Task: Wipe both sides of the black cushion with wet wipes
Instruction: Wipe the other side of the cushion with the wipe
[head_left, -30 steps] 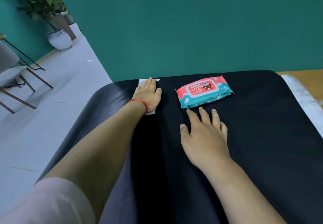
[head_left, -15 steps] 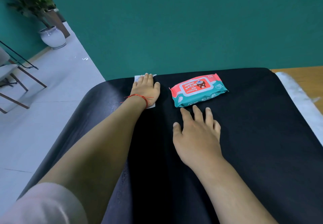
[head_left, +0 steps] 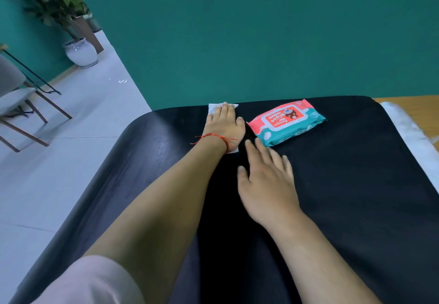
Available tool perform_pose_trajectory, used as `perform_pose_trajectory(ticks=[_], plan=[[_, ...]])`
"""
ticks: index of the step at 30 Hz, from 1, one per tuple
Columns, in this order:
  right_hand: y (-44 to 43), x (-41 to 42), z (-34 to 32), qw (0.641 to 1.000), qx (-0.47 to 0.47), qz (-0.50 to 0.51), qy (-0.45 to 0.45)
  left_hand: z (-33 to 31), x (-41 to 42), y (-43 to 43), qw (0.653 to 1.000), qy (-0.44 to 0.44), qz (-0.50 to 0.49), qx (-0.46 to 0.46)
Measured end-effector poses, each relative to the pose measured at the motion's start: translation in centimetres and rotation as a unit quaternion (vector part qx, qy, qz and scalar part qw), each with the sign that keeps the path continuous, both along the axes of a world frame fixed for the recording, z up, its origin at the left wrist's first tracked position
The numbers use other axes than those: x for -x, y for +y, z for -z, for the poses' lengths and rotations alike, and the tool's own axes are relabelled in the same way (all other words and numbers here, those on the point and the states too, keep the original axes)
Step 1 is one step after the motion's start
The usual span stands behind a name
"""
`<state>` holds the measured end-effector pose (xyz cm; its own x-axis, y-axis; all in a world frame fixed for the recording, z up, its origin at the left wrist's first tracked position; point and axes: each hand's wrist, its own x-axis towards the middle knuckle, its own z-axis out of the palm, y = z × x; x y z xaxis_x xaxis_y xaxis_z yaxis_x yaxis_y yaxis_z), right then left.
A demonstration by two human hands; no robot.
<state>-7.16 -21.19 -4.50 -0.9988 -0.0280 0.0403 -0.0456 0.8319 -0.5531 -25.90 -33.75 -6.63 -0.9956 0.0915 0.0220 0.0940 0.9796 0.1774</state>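
The left hand [head_left: 224, 127], fingers [head_left: 225, 111] straight, still presses the white wet wipe [head_left: 212, 109] flat at the far edge of the big black cushion [head_left: 356, 173], and the empty, loose right hand [head_left: 266, 185] has slid closer, so wiping has barely moved on.

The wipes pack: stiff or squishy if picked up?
Probably squishy: the wipes pack looks like a soft film pouch with crinkled ends. It lies flat and low on the black cushion, so a push would likely slide it, not tip it.
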Motion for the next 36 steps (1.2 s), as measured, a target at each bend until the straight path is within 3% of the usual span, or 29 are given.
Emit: perform_pose_trajectory(ticks=[4,9,18,36], plan=[[0.4,0.1,0.0,0.995,0.004,0.093,-0.020,0.0,-0.2,-0.1,1.000,0.002,0.002,-0.003],[1.0,0.2,-0.3,0.997,-0.016,0.074,-0.036,-0.1,-0.5,-0.2,1.000,-0.009,-0.002,0.000],[2.7,0.6,-0.7,0.995,0.047,0.090,-0.011,-0.3,-2.6,-0.4,1.000,0.004,0.008,-0.001],[2.6,0.6,-0.4,0.996,0.020,0.079,-0.025,0.0,-11.0,-1.0,0.999,-0.006,0.028,-0.013]])
